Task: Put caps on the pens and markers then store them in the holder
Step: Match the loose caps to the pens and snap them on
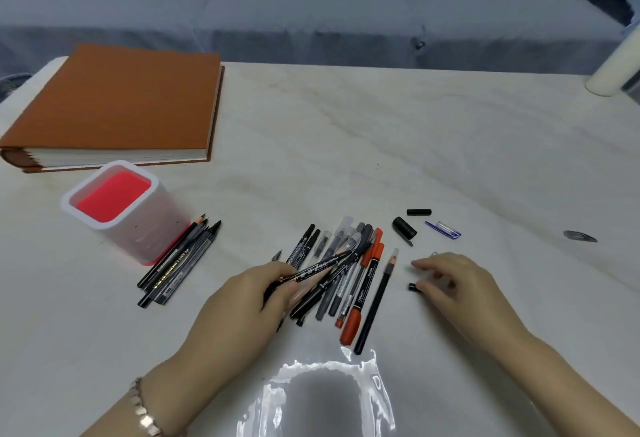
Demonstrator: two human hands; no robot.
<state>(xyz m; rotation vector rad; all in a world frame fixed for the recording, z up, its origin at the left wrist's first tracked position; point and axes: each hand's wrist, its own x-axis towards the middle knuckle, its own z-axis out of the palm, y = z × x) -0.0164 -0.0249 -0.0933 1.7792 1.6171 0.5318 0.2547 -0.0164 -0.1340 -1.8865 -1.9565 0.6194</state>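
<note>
Left hand (242, 298) fingers curled round black pen (318, 267), held over pile (349, 263), I judge for capping. Right hand (457, 284) half-curled, thumb at small black cap (412, 286); I can't tell if pinched. Holder (145, 228) stands left, within reach.

The scene is lit softly and evenly, rather dim, and the light seems to come from above. A strong white glare is seen on the worktop (381, 145) near the lower edge, around a grey patch. Only faint shadows are cast beside the pens (346, 246). The right hand (450, 284) is slightly blurred. Straight lines are bent toward the edges.
</note>
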